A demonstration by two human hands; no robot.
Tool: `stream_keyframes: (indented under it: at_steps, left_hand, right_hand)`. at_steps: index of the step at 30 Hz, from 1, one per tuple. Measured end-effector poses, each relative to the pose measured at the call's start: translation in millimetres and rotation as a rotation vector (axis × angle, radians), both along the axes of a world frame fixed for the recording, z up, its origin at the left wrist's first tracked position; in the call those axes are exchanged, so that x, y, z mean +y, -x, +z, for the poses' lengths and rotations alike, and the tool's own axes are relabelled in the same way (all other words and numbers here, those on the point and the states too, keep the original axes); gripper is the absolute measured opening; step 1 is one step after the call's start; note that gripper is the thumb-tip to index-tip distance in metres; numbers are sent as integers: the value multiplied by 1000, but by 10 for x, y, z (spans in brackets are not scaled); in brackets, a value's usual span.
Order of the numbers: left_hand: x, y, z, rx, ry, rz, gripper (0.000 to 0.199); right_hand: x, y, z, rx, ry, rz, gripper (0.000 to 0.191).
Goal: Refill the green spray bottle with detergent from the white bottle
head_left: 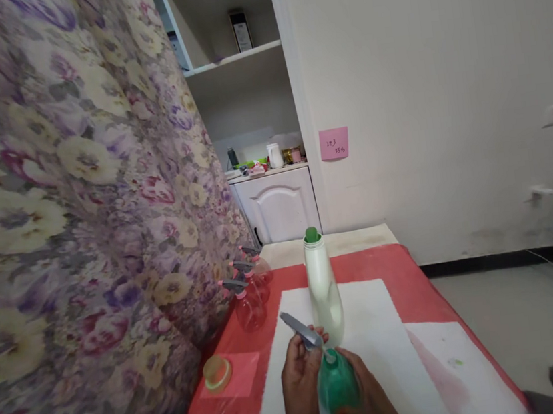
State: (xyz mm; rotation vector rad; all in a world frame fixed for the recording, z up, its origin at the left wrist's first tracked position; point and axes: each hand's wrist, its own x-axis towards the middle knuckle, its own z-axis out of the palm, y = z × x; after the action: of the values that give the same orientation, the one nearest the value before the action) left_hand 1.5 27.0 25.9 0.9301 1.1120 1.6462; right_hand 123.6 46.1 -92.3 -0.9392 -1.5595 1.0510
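My left hand pinches a grey trigger spray head, tilted just above the neck of a green spray bottle. My right hand is wrapped round the side of that green bottle. A pale tube seems to run from the spray head to the bottle's mouth, though the fingers partly cover it. Right behind my hands a tall pale-green detergent bottle with a handle stands upright, its mouth showing a darker green inner piece. White sheet lies under both bottles.
Several clear spray bottles with grey and pink heads stand at the table's left, beside a floral curtain. A yellowish round lid lies on pink paper. Red cloth covers the table; a stained white sheet is at right.
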Motion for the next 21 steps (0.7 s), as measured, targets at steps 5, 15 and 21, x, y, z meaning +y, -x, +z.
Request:
stream_keyframes:
  at_steps: [5, 15, 21]
  left_hand:
    - [-83, 108, 245, 13, -79, -53, 37]
    - [-125, 355, 793, 159, -297, -58, 40]
    - [103, 753, 904, 533, -304, 23, 36]
  right_hand:
    - [-11, -12, -6, 27, 11, 36, 86]
    - [-47, -38, -9, -36, 52, 8, 87]
    - [-66, -67, -11, 23, 29, 23, 85]
